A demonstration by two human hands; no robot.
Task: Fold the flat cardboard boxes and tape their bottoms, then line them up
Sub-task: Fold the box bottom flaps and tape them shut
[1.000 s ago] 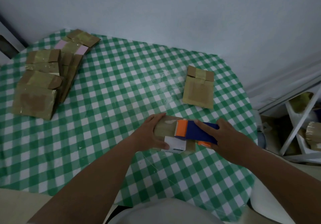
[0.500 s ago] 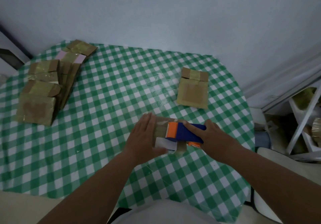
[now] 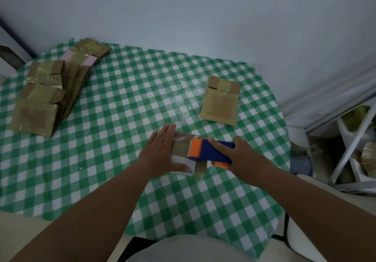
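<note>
A small cardboard box [image 3: 181,146] with a white label stands on the checked table in front of me. My left hand [image 3: 162,149] lies flat on its left part, fingers straight, pressing it down. My right hand [image 3: 240,156] grips a blue and orange tape dispenser [image 3: 209,152] whose orange end rests on top of the box. A taped box [image 3: 220,101] lies on its side further back on the right. A pile of flat and taped cardboard boxes [image 3: 53,86] sits at the far left.
The round table with a green and white checked cloth [image 3: 126,119] stands against a pale wall. A white shelf frame [image 3: 354,139] with cardboard items is to the right, beside the table edge. A white chair edge [image 3: 305,231] shows at lower right.
My left hand has gone from curling round the box's left end to lying flat on top of it. The dispenser has stayed on the box top.
</note>
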